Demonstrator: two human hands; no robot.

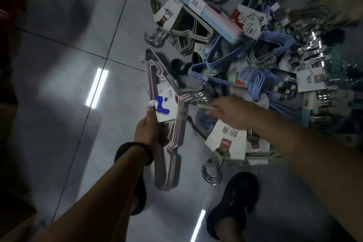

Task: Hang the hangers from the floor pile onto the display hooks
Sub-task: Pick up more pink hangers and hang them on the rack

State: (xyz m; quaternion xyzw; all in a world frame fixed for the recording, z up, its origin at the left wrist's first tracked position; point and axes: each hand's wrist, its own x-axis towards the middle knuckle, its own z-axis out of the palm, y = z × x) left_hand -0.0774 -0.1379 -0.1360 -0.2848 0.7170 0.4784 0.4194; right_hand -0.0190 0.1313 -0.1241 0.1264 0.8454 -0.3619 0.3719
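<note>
- A person bends over a heap of packaged hangers [245, 55] that sprawls across the grey tiled floor [68, 84] from the centre out to 1 and 3 o'clock.
- The left hand [149, 129], just below centre, has thumb and fingers closed round a bundle of slim hangers [171, 163]. They are pink and grey, stacked flat and banded together, with notched shoulders. The thumb pins its white card label [164, 110], which bears a bold blue mark.
- The bundle is tilted, one shoulder pointing to 11 o'clock and the other down to 6 o'clock. Its shiny metal hooks [200, 96] fan out toward 3 o'clock at the edge of the heap.
- The right hand [229, 112], to the right of centre, reaches in with fingers straight and spread beside those hooks. Whether it touches them is unclear through the blur.
- Pale blue hangers [261, 82] lie tangled in the heap at 2 o'clock, and a flat pink and blue pack [204, 10] lies at 12 o'clock.
- A dark bracelet [135, 153] circles the left wrist, and a dark shoe [233, 202] stands at 5 o'clock.
</note>
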